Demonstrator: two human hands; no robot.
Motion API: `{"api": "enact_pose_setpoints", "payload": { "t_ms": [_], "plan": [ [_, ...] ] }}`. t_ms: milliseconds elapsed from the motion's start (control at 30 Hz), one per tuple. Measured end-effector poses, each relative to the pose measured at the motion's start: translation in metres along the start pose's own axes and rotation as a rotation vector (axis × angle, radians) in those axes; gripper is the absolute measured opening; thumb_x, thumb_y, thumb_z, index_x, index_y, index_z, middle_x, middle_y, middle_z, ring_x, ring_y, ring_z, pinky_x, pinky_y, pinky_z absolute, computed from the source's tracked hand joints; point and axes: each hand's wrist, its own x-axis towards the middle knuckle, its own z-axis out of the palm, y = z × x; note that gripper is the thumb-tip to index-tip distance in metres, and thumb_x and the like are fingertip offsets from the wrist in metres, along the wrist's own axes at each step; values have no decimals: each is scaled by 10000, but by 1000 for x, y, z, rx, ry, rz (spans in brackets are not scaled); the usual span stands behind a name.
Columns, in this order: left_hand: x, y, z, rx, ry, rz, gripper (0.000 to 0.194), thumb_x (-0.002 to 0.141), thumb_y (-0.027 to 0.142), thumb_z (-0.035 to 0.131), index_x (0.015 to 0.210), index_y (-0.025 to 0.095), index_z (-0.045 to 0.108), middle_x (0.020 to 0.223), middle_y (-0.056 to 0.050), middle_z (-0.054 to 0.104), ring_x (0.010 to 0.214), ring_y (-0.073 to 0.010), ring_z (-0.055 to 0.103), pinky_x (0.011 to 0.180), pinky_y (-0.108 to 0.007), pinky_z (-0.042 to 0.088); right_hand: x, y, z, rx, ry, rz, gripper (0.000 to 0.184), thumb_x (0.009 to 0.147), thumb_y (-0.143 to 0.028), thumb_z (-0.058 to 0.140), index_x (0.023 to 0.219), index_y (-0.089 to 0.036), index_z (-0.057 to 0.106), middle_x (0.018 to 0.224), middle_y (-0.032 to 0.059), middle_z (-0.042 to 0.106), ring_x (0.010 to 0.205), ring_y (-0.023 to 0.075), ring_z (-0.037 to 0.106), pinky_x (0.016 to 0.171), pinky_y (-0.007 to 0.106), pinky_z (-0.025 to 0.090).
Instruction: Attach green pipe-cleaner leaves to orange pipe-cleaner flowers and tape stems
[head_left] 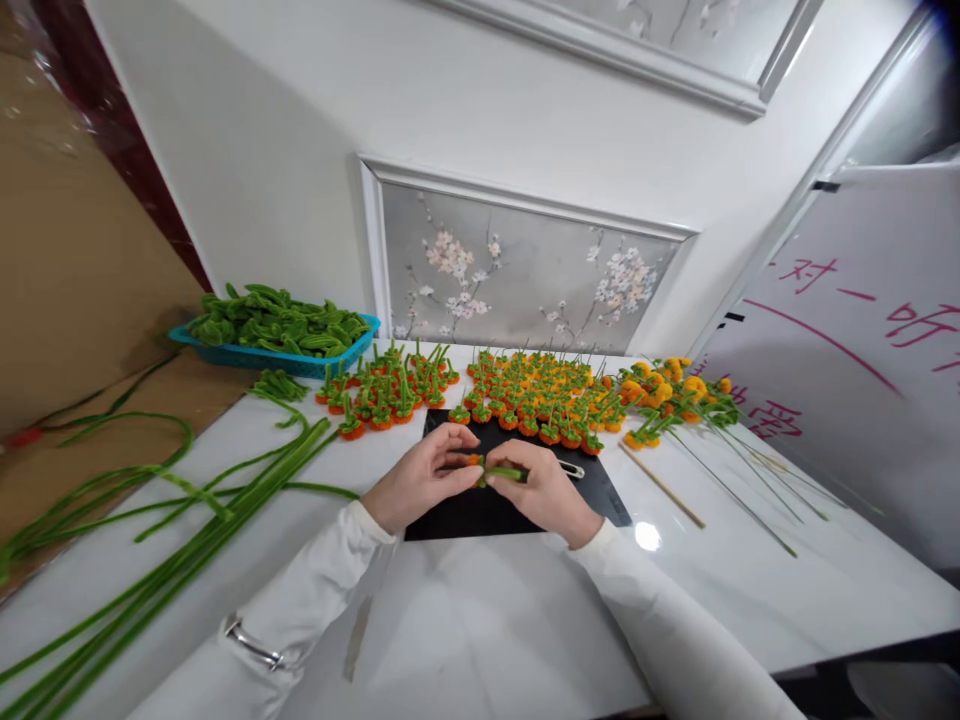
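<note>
Over a black mat [457,518], my two hands meet at one small piece. My left hand [424,478] pinches a little orange pipe-cleaner flower [474,460], mostly covered by the fingers. Between the thumb and fingers of my right hand [546,490] is a short green pipe-cleaner stem [507,472], which meets the flower. How the two are joined is hidden. Just beyond the hands stand rows of orange flowers with wires [529,405]. Farther left are orange flowers with thick green stems [381,408]. A white-handled cutter [571,469] lies on the mat beside my right hand.
Long green pipe cleaners [225,530] stretch across the left side. A blue basket [281,357] of green leaves stands at the back left, with short green pieces [279,386] before it. Finished-looking yellow flowers [679,385] and a wooden stick [664,487] lie right. A wall [285,200] closes the back.
</note>
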Motion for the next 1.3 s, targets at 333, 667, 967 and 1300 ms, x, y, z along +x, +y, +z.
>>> {"api": "enact_pose_setpoints", "payload": {
  "t_ms": [333,667,967,1300],
  "plan": [
    [1,-5,9,189,143,145,157,759,235,542,886,163,598,947,-52,624,762,-155,621,744,-289,516,4,-2,7,223,70,110,110,780,-257,542,723,-168,572,603,-31,478,542,88,417,513,200,334],
    [1,1,4,69,46,-104,153,735,264,567,785,128,616,611,-7,625,538,-125,571,550,-249,480,-2,-5,-3,-442,1,-245,182,871,-177,470,903,-233,640,794,17,559,703,106,501,732,280,283],
    [1,2,2,-113,35,-130,273,807,389,527,1002,211,456,804,-9,604,613,-105,592,530,-217,494,0,-8,0,-174,60,-127,113,832,-173,503,832,-198,613,753,3,565,667,106,510,673,248,350],
    [1,-1,5,-183,3,-145,244,729,320,648,896,162,564,709,12,614,597,-93,584,585,-220,479,1,-6,-2,-90,67,-78,88,808,-160,521,792,-189,603,740,2,598,672,115,530,662,236,379]
  ]
}}
